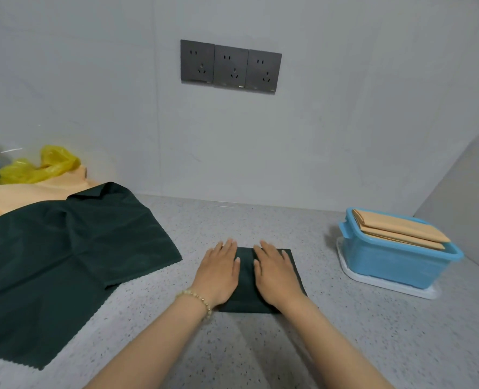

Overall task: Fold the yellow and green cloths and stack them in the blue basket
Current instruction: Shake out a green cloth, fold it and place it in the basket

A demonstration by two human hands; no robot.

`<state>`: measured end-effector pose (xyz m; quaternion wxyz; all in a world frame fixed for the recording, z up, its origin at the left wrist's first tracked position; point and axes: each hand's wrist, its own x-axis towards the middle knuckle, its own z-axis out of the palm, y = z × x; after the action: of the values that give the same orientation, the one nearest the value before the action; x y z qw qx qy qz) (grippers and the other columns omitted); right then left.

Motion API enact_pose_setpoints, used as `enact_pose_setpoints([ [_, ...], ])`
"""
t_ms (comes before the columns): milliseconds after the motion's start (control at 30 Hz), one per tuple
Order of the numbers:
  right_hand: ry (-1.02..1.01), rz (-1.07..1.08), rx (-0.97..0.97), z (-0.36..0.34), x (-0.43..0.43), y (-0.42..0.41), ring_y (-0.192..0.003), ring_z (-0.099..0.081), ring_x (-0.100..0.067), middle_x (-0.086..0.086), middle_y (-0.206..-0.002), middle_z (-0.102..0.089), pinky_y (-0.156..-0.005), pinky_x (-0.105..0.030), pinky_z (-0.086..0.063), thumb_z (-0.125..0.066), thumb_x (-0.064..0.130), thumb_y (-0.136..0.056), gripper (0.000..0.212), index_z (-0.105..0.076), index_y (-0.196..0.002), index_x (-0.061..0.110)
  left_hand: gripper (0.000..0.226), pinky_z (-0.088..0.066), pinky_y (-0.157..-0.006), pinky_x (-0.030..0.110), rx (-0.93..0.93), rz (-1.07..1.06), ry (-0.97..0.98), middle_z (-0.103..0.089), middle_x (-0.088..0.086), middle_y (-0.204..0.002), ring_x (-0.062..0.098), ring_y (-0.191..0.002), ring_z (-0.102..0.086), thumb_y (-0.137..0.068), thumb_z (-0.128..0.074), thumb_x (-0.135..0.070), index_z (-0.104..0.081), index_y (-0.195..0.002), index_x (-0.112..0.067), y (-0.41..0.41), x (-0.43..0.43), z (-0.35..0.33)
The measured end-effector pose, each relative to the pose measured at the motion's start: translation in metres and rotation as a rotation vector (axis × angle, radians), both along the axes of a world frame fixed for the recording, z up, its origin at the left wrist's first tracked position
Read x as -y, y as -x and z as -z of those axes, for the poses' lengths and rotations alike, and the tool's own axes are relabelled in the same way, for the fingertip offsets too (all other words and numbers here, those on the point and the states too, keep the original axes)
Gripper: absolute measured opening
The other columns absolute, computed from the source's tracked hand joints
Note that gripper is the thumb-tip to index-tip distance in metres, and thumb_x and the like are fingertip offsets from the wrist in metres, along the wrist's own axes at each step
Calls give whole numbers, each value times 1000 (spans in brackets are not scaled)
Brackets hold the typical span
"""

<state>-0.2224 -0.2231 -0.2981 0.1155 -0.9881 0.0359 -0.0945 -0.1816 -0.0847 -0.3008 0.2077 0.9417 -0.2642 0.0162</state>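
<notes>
A small folded dark green cloth (246, 279) lies on the speckled counter in front of me. My left hand (218, 272) presses flat on its left side, fingers straight. My right hand (276, 272) presses flat on its right side the same way. To the left, unfolded green cloths (64, 254) lie spread out over pale yellow cloths (22, 195). At the right stands the blue basket (392, 262) with folded yellow cloths (401, 230) stacked in it up to the rim.
The basket sits on a white lid (387, 284). A yellow plastic bag (42, 165) lies at the far left by the wall. Three dark wall sockets (230, 66) are mounted above the counter. A side wall (462, 209) closes the right end.
</notes>
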Motion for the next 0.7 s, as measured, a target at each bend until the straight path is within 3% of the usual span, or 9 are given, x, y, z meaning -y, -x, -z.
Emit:
enact_pose_setpoints([
  [167, 11, 37, -173, 21, 17, -9, -147, 2, -11, 2, -160, 0, -119, -32, 4, -17, 44, -102, 58, -5, -153, 18, 58, 6, -119, 32, 1, 34, -229, 4, -2, -161, 13, -147, 6, -103, -15, -42, 2, -153, -16, -9, 10, 23],
  [400, -19, 66, -187, 24, 41, 21, -146, 9, -11, 1, -160, 8, -118, -27, 6, -15, 47, -102, 63, 4, -152, 13, 72, 10, -118, 32, 18, 81, -241, 13, -2, -160, 13, -146, 14, -98, -16, -59, 9, -152, -18, 8, 4, 30],
  [567, -21, -18, -176, 29, 32, 67, -144, 15, -7, 4, -158, 15, -115, -23, 12, -14, 51, -100, 66, 9, -151, 15, 120, 18, -113, 29, -47, 139, -225, 25, -5, -155, 10, -141, 25, -63, -10, -94, 19, -149, -16, 46, -17, 33],
  [700, -25, -153, -169, 28, 33, 103, -140, 20, 3, 16, -154, 17, -113, -20, 16, -14, 55, -98, 64, 7, -151, 26, 121, 20, -113, 31, -20, 174, -234, 27, -5, -155, 9, -140, 29, -57, -10, -98, 19, -149, -26, 63, -32, 35],
])
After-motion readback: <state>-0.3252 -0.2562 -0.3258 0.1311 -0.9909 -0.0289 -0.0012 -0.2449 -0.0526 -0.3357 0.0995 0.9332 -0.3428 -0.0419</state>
